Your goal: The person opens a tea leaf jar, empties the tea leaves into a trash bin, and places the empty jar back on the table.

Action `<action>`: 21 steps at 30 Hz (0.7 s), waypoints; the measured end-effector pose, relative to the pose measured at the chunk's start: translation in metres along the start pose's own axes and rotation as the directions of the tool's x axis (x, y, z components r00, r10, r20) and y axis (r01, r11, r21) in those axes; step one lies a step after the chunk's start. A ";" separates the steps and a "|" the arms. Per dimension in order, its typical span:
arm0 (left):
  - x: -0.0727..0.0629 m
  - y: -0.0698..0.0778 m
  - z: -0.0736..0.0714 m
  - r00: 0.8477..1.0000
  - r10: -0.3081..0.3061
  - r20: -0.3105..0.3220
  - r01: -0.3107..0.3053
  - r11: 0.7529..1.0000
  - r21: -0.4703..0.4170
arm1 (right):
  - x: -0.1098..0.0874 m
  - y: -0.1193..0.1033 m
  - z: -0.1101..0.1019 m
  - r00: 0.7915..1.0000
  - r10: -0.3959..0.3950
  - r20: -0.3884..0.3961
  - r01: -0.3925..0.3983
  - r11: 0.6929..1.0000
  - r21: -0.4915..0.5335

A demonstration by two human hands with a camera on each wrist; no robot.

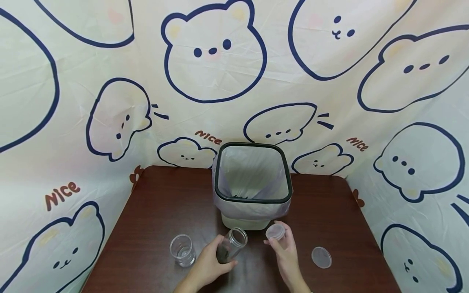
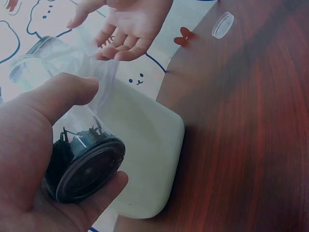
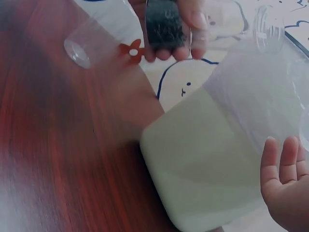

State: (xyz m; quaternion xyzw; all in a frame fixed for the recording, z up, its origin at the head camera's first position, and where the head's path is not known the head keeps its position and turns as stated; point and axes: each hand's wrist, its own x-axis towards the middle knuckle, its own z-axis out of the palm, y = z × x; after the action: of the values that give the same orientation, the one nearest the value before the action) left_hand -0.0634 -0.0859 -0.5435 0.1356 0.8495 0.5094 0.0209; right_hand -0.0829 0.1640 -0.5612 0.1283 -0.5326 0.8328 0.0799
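My left hand [image 1: 210, 262] grips a clear jar [image 1: 234, 241] with an open mouth, tilted toward the right. Dark, leafy dried bits [image 2: 79, 145] lie at the base of the jar, seen through its wall in the left wrist view. In my right hand [image 1: 287, 252], thumb and fingers hold a small round translucent plastic piece [image 1: 275, 232], like a shallow cup or cap. Only its edge shows in the right wrist view. A round clear lid [image 1: 321, 257] lies on the table to the right of this hand. Left of my left hand stands a clear glass [image 1: 182, 250].
A pale bin [image 1: 245, 221] with a dark green rim and a whitish liner bag stands just beyond both hands. Some dark bits [image 1: 239, 197] show inside it. The brown table [image 1: 172, 199] is bordered by cloth printed with cartoon bears.
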 end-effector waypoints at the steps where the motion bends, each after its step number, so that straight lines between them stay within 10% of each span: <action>1: 0.000 0.000 0.000 1.000 -0.004 0.001 0.004 1.000 0.004 | 0.000 0.000 -0.002 1.000 0.003 -0.007 -0.003 1.000 -0.014; 21: -0.001 -0.002 0.002 1.000 -0.019 0.017 0.018 1.000 0.003 | 0.001 -0.004 -0.030 0.990 0.049 -0.131 -0.068 0.988 -0.141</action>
State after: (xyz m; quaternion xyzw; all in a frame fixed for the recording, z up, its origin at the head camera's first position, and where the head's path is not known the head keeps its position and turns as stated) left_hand -0.0628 -0.0855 -0.5459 0.1320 0.8512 0.5070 0.0326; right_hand -0.0868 0.1926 -0.5698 0.0533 -0.5892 0.8002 0.0981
